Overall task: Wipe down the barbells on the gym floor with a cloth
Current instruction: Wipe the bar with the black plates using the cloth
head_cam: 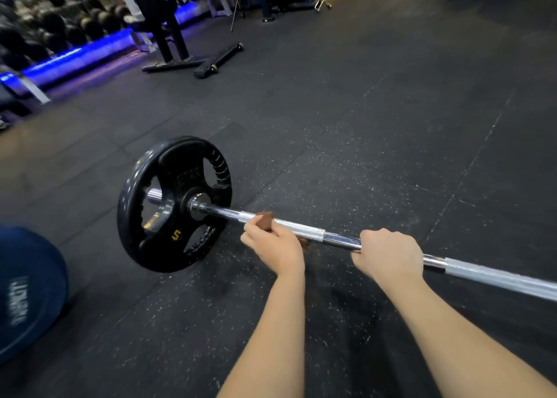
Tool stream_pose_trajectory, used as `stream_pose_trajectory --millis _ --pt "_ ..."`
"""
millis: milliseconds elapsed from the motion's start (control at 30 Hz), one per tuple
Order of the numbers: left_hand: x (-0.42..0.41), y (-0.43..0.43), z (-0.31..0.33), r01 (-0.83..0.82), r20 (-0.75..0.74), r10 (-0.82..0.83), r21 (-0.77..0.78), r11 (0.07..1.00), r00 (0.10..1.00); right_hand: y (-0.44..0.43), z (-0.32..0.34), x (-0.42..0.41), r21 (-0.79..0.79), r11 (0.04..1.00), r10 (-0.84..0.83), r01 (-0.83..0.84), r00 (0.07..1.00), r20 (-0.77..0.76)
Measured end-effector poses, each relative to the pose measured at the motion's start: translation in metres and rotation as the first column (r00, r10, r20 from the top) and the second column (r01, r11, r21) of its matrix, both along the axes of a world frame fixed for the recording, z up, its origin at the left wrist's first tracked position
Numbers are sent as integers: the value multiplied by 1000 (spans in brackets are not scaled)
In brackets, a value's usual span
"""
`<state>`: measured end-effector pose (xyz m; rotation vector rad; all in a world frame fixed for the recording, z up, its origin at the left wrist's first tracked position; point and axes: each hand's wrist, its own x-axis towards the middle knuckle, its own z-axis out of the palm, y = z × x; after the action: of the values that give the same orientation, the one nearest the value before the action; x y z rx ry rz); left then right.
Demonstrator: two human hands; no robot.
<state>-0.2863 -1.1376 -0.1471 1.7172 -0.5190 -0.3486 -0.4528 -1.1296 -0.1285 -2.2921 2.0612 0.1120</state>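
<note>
Two hands are working on a long shiny barbell (301,231) down on the dark gym floor (376,120). The barbell is running from the middle of the floor out past the right edge. It is silver, with rough dull patches and smooth bright ones. One black plate (141,216) is sitting on its left end and resting on the floor. A short bit of bar is poking out past it.

The left hand (275,247) is pinching a small brown cloth (265,218) and holding it on a rough patch near the plate. The right hand (388,254) is curling tight round the bar, a little further right.

A yellow "5" is showing on the black plate. A big blue plate (27,292) is showing at the left edge; its white writing is too blurry to read.

The floor is black rubber with little white specks, and a wide stretch of it is lying open behind the bar. A black stand (171,45) and a blue light strip (75,58) are well apart, far back on the left.
</note>
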Motion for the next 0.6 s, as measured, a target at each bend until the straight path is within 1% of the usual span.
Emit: stream_pose_trajectory --millis 133,200,267,333,467,533,600 --pt "48 -8 9 -37 45 35 52 998 998 3 -2 -1 -4 1000 12 -12 1000 5" --pt "77 -11 15 -78 44 75 72 994 996 4 -3 -1 -7 1000 16 -16 1000 4" --pt "92 -10 20 -91 90 82 103 990 993 4 -4 -1 -8 1000 18 -18 1000 -5" --pt "84 -5 16 -48 123 36 101 994 992 4 -4 1 -10 1000 10 -10 1000 -12" --pt "35 15 -3 57 77 -59 28 998 995 2 -1 2 -11 1000 -1 1 1000 -18" --pt "16 22 -12 107 54 -107 17 994 993 1 1 2 -6 1000 -17 17 1000 -14" --pt "9 23 -14 124 16 -123 -10 992 992 1 1 3 -8 1000 -22 21 1000 -21"
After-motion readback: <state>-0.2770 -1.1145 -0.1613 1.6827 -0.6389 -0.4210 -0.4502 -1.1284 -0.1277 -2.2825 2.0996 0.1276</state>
